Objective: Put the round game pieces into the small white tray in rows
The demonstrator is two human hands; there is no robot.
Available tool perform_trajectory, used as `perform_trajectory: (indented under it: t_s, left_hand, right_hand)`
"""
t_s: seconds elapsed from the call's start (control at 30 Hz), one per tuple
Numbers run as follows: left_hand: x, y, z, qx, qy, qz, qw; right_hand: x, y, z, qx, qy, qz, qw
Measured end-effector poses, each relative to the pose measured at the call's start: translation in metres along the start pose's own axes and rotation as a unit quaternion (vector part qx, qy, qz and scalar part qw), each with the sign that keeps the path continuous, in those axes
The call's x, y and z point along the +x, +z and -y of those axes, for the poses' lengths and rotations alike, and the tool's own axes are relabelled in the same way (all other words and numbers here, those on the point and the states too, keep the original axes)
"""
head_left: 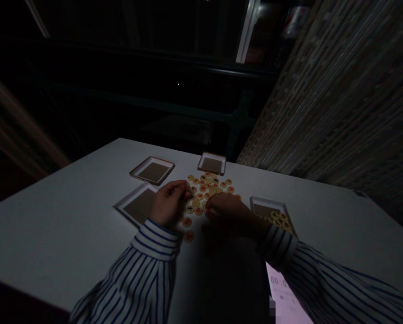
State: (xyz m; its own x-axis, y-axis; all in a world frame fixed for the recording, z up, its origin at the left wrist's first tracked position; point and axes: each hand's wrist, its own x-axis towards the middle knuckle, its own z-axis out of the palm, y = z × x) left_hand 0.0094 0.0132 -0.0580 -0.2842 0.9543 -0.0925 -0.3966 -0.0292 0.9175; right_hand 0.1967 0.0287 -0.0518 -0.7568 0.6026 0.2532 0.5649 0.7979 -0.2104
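Dimly lit. Discs (210,184) piled mid-tabletop (69,216), just ahead of and between both hands, a few loose ones by the left wrist. Left hand (170,203) curled, fingertips pinched at pile's left edge, touching a disc; real grip: cannot tell. Right hand (226,211) palm down, fingers bent onto pile's near edge; hold: cannot tell. Striped sleeves (154,261) angled inward. Tray (269,201) with some discs just beside right hand.

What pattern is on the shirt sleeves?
Blue stripes on white; the head view shows it best on the left sleeve.
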Motion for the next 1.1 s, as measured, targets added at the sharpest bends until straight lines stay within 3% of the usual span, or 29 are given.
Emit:
perform_trajectory:
  t_s: [0.13,0.4,0.6,0.87,1.1]
  left_hand:
    - [0.005,-0.007,-0.008,0.017,0.056,-0.096,0.994]
    - [-0.001,-0.005,-0.021,0.048,0.067,-0.14,0.987]
    - [0.0,-0.005,-0.021,0.073,0.075,-0.136,0.985]
    - [0.011,-0.017,-0.008,0.225,0.153,-0.115,0.955]
    - [0.014,-0.018,-0.002,0.223,0.159,-0.113,0.955]
  right_hand:
    - [0.0,-0.001,0.0,-0.045,-0.01,0.07,0.997]
    - [0.005,-0.008,0.009,-0.07,-0.002,0.134,0.988]
    - [0.006,-0.006,0.005,-0.086,-0.036,0.132,0.987]
    - [0.032,-0.007,0.01,-0.071,0.043,0.087,0.993]
    - [0.05,0.0,0.018,-0.113,0.092,0.113,0.983]
